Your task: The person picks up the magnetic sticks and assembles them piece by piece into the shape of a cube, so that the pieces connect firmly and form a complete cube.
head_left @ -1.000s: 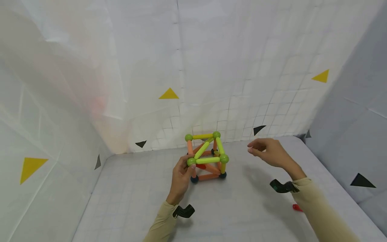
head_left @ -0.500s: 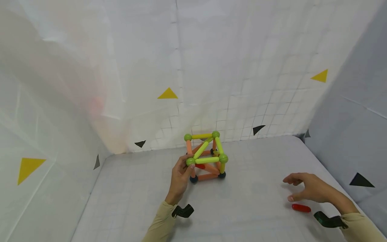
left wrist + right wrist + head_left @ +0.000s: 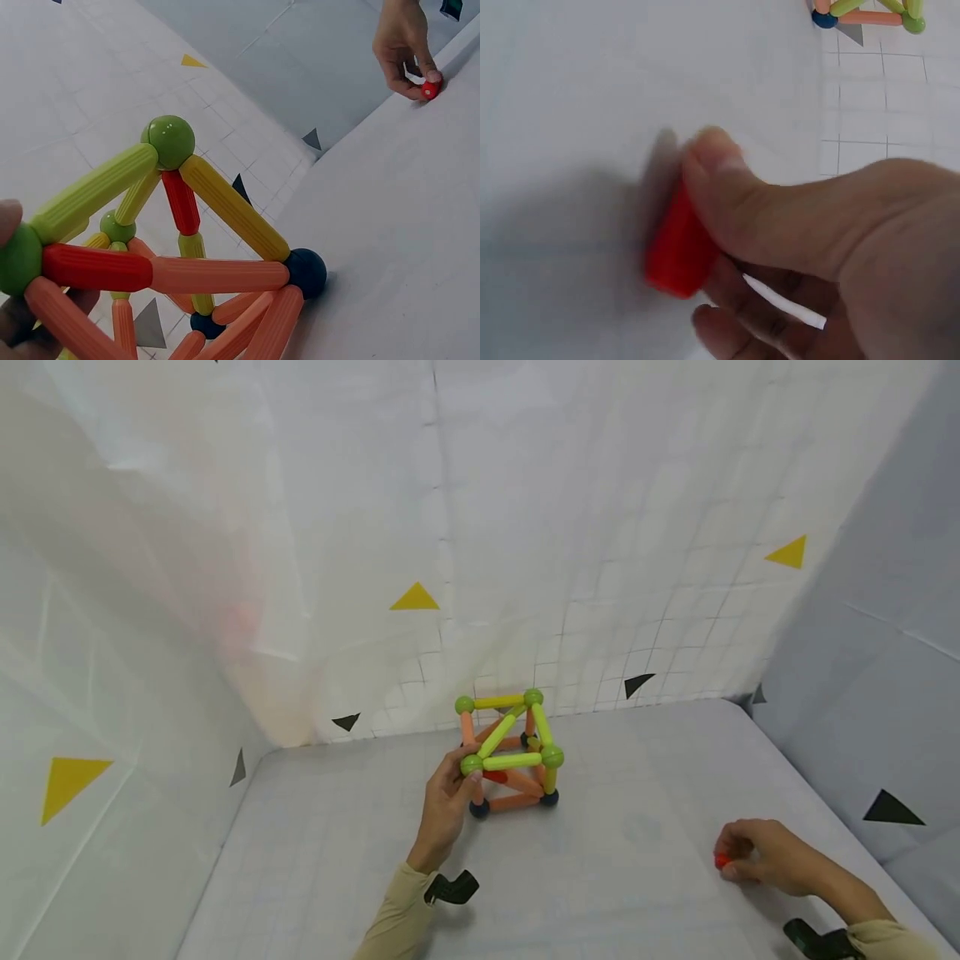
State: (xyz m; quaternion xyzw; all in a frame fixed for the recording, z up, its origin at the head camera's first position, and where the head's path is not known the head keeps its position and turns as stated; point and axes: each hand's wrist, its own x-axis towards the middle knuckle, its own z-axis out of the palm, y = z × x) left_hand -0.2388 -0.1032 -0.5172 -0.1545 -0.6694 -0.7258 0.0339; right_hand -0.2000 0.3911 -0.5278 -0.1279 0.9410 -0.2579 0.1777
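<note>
Right now the left hand (image 3: 444, 802) sits just left of centre in the head view, its fingers (image 3: 471, 783) curled round the near-left corner of a frame of sticks and balls (image 3: 508, 752) standing on the pale desk (image 3: 600, 877); the thumb rests by a green ball (image 3: 472, 765) at the top of that corner, and in the left wrist view a dark blue ball (image 3: 306, 271) at the foot of the frame touches the desk. Over at the lower right of the head view, well apart from the frame, the right hand (image 3: 765, 857) lies low on the desk with its fingers closed on a short red stick (image 3: 721, 861); the right wrist view shows the thumb (image 3: 727, 176) pressed along one side of the red stick (image 3: 681, 251) and the other fingers tucked beneath, with the stick still against the desk. One risk is a slip: only a little of the stick shows past the fingers, so the pinch may be shallow, and the smooth rounded plastic could squirt out and roll toward the lower right edge of the frame. Another is the frame itself, which is held at a single corner; a push or twist from the left hand could tilt it or pop a stick off its ball. Black and yellow triangles (image 3: 414, 597) dot the white gridded walls behind
</note>
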